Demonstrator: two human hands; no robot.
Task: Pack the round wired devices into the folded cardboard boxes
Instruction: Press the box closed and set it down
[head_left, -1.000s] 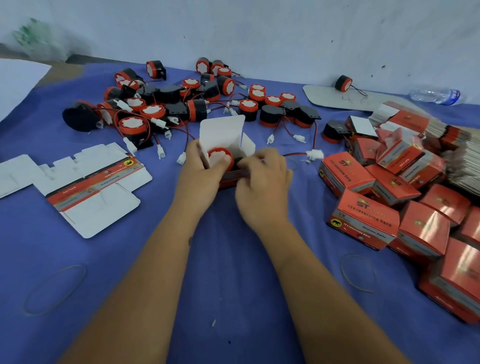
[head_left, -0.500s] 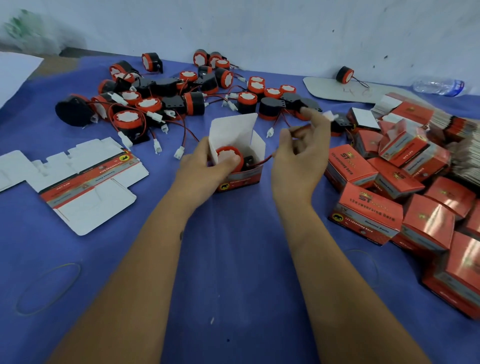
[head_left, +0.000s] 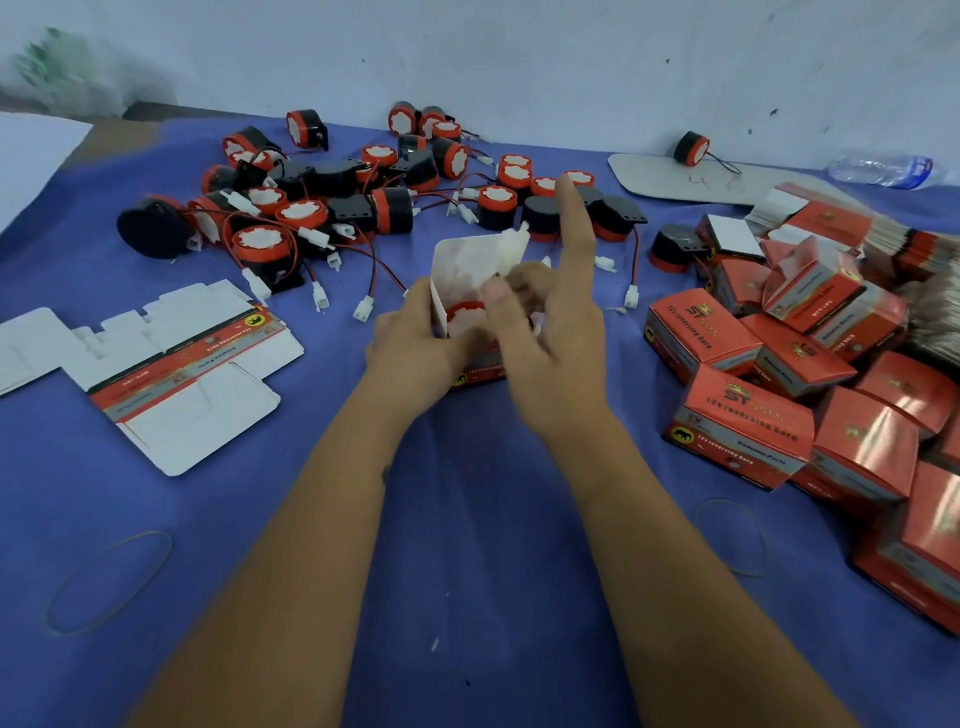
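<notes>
Left hand (head_left: 415, 343) is gripping the open red box (head_left: 475, 371) from its left side, fingers curled round the wall, holding it upright on the blue cloth (head_left: 467, 519). White lid flap (head_left: 462, 260) is standing up at the back. A round red-and-white device (head_left: 465, 314) is sitting inside the box, partly hidden by both hands. Right hand (head_left: 550, 332) is hovering over the box mouth, index finger pointing straight up, thumb and another finger pinching the white connector (head_left: 511, 247) of the device's wire just above the opening; blurry there, so the exact pinch is probably but not certainly thumb against middle finger. Loose pile of round devices (head_left: 363, 192) with red-black wires is lying behind the box, well apart from it. Heap of closed red boxes (head_left: 779, 395) is lying to the right. Flat unfolded carton (head_left: 171, 374) is lying to the left. One single device (head_left: 691, 148) is resting on a grey board (head_left: 654, 179) by the wall, clear bottle (head_left: 883, 171) near it. Rubber bands (head_left: 109, 582) are lying on the cloth near both forearms.
</notes>
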